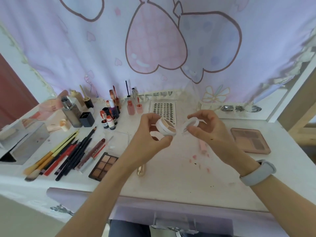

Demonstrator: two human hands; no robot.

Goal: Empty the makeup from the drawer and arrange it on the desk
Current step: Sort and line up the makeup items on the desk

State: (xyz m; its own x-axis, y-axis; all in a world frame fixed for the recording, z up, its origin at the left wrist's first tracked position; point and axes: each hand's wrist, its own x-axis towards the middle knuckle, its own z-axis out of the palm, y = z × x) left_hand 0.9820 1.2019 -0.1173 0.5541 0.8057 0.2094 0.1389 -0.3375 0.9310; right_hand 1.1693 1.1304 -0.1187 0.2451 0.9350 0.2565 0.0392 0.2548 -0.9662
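Observation:
My left hand [150,134] grips a small round white compact [166,128] above the desk middle, its beige and tan pans facing up. My right hand [205,127] pinches the compact's white lid [190,125], held a little apart to the right. Both sit over the white desk [171,177]. Behind the hands lies a clear tray of false lashes [163,107]. The open drawer [171,218] shows at the bottom edge, its inside mostly hidden.
Brushes and pencils [65,153] lie in a row at left beside a brown eyeshadow palette [103,165]. Lipsticks and bottles [111,113] stand at the back left. A pink palette [250,140] lies at right. A grey box [25,141] sits far left.

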